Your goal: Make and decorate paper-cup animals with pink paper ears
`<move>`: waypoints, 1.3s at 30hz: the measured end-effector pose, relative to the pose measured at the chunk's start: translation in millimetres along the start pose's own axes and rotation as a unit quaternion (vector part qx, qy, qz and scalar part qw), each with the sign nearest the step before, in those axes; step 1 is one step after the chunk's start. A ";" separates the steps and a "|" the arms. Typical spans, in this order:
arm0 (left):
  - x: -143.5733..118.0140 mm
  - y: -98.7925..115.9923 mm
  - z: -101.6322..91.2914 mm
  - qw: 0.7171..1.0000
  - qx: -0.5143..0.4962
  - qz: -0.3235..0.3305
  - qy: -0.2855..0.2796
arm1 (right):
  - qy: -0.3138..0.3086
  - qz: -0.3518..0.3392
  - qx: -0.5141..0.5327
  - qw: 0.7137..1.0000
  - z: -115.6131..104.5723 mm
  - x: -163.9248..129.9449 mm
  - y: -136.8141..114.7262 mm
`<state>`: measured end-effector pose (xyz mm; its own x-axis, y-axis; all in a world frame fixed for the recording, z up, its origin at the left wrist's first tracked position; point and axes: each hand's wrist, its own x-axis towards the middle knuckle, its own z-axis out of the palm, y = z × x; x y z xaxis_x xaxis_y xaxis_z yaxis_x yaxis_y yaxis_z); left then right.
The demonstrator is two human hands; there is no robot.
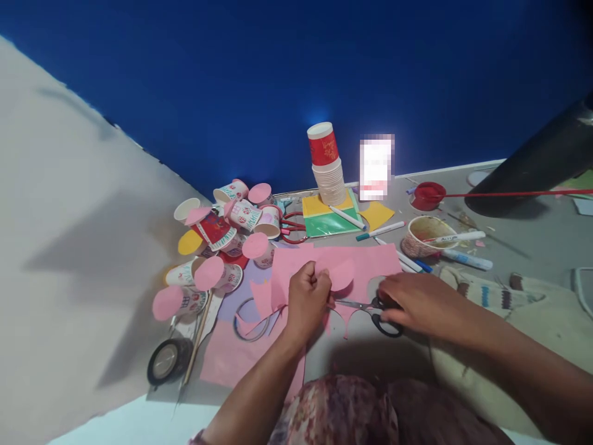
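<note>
Head view: pink sheet [296, 262] is laid flat on the grey table [523, 253], and its edge is pinched in the closed left hand [308, 298], with a rounded pink piece [340, 272] lifted just above the fingers. Scissors [373, 309] are gripped by the right hand [414, 298], fingers through the black handles; blades are pointed at the left hand and seem nearly closed, though how far cannot be told. Risks, judged: left fingertips could be nicked, since the blade tips are just beside them; the thin paper could be torn or cut crooked if it is tugged; the cup stack [328, 167] behind could be tipped by a bumped table. Counts: one pair of black scissors in hand, a second red pair [291, 227] near the cups; one tall stack; about ten loose cups [222, 247] heaped at left, several capped with pink discs; five or six pens [380, 230] scattered by the bowl [424, 235]; one tape roll [167, 360]; one red dish [428, 194]. Exact cup count is hidden by overlap.
</note>
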<state>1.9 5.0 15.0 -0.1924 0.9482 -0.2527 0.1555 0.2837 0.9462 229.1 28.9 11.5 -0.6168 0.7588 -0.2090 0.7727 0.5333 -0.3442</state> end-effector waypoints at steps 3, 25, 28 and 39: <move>-0.7 0.3 -2.9 0.989 0.096 0.074 0.083 | -0.053 0.003 -0.066 0.996 6.0 -6.0 3.4; 6.2 16.7 -26.3 0.985 -0.066 0.041 0.155 | -0.135 0.069 0.522 0.839 -3.4 14.5 10.7; 4.8 15.9 -24.9 0.986 -0.052 0.043 0.151 | -0.139 0.074 0.500 0.852 2.5 13.0 1.3; -3.0 10.9 -15.2 0.989 -0.014 0.091 0.120 | -0.119 0.109 0.480 0.862 6.6 13.9 -14.2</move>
<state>-10.6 3.1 29.1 -0.3874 0.9216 -0.0250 0.1834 0.1036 0.9776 208.5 29.4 7.4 -0.5739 0.6435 -0.5065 0.4638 -0.2543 -0.8486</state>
